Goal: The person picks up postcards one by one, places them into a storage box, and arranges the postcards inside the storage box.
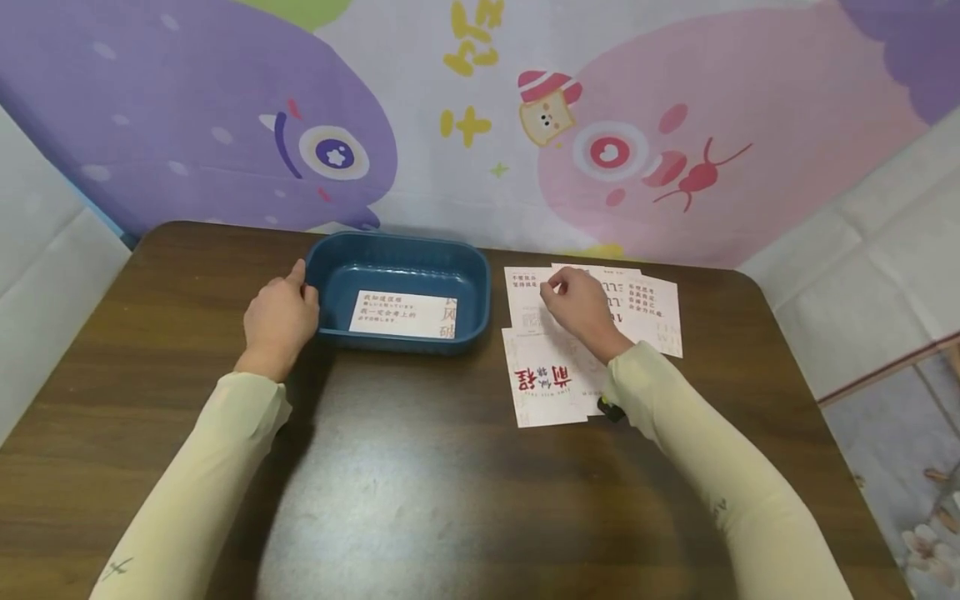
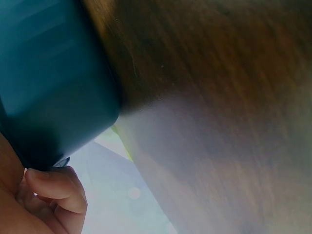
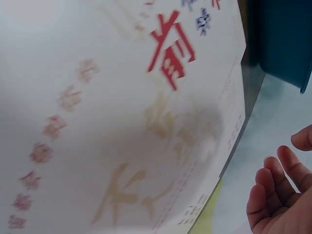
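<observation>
A dark blue rectangular tray (image 1: 397, 340) stands near the back of the table, and one printed card (image 1: 405, 316) lies in it. My left hand (image 1: 276, 323) grips the tray's left end at the rim. In the left wrist view its curled fingers (image 2: 58, 190) meet the tray wall (image 2: 58, 83). Over several overlapping white cards, my right hand (image 1: 581, 310) hovers with loosely bent fingers. The right wrist view shows thumb and fingertips apart, with nothing between them. A card with red lettering (image 1: 542, 392) is frontmost; another card (image 1: 660, 308) lies at the right.
The brown wooden table (image 1: 375, 483) runs up to a cartoon-printed backdrop (image 1: 465, 183). White panels (image 1: 862, 225) rise at the sides. A small black object (image 1: 611, 409) shows under the right cuff.
</observation>
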`<state>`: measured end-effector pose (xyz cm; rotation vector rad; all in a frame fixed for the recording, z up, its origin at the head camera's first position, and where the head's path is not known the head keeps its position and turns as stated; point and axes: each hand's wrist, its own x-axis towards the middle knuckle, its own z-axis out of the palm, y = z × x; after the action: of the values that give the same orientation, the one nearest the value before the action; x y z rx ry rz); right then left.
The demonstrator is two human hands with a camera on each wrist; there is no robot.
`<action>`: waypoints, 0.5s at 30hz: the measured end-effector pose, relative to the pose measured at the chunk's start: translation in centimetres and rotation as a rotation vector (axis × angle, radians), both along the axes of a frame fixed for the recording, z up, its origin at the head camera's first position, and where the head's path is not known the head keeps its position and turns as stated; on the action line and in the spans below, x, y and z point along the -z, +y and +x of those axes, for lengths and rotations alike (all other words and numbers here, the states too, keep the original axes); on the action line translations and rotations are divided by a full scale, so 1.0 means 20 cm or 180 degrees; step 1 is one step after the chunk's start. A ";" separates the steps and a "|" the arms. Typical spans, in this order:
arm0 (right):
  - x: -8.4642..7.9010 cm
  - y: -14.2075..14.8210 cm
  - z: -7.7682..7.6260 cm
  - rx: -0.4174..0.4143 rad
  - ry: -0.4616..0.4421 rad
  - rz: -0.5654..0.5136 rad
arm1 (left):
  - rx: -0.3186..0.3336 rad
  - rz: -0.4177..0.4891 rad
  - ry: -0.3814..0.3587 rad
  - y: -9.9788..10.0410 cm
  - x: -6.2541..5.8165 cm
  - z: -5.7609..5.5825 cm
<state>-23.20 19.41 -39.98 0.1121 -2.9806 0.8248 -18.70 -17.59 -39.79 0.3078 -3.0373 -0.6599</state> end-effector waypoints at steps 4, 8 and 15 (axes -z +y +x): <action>0.01 0.04 0.01 0.0085 -0.0100 0.0011 | -0.0022 -0.0003 0.0021 0.00 -0.01 0.00; 0.02 0.09 0.02 0.0140 -0.0188 0.0059 | -0.0054 0.0009 0.0013 0.00 -0.01 0.00; 0.03 0.18 0.04 0.0288 -0.0428 0.0091 | -0.0058 0.0028 0.0017 0.01 0.00 0.00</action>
<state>-22.36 22.94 -40.62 -0.0802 -3.0957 0.8111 -18.68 -17.44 -39.84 0.3329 -3.0234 -0.6721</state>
